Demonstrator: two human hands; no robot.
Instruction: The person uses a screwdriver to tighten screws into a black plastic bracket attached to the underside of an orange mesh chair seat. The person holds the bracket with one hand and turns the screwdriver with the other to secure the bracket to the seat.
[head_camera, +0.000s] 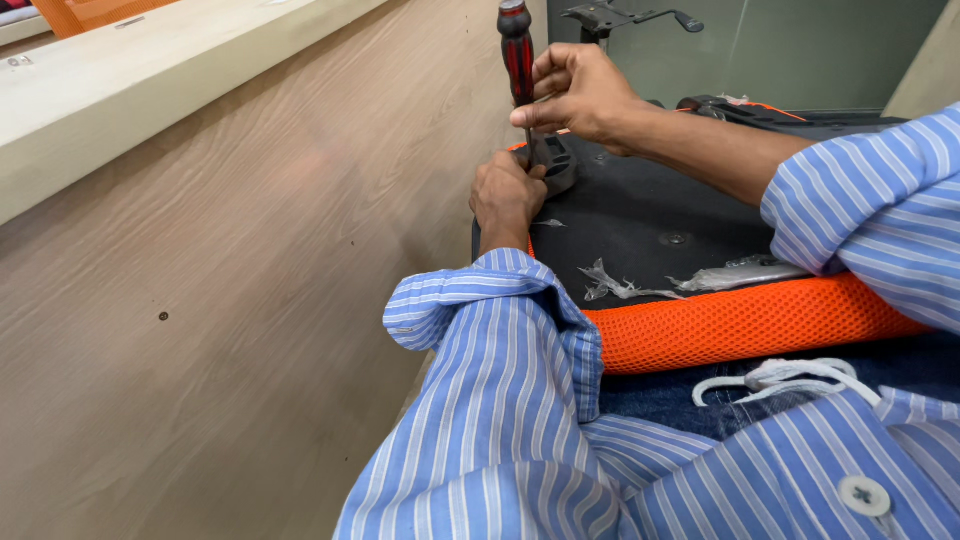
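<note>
An upturned chair seat (650, 215) with a black underside and an orange mesh edge (740, 325) lies across my lap. My right hand (580, 95) grips a screwdriver with a red and black handle (516, 55), held upright with its tip down at the seat's far corner. My left hand (505, 195) presses on a small dark bracket (553, 160) at that corner, right beside the screwdriver's tip. Both my sleeves are blue and white striped.
A wood-grain panel (230, 280) rises close on the left under a pale ledge (150, 80). Scraps of clear plastic wrap (640, 285) lie on the seat's underside. A black chair mechanism (625, 18) stands behind. A white drawstring (780, 378) rests on my jeans.
</note>
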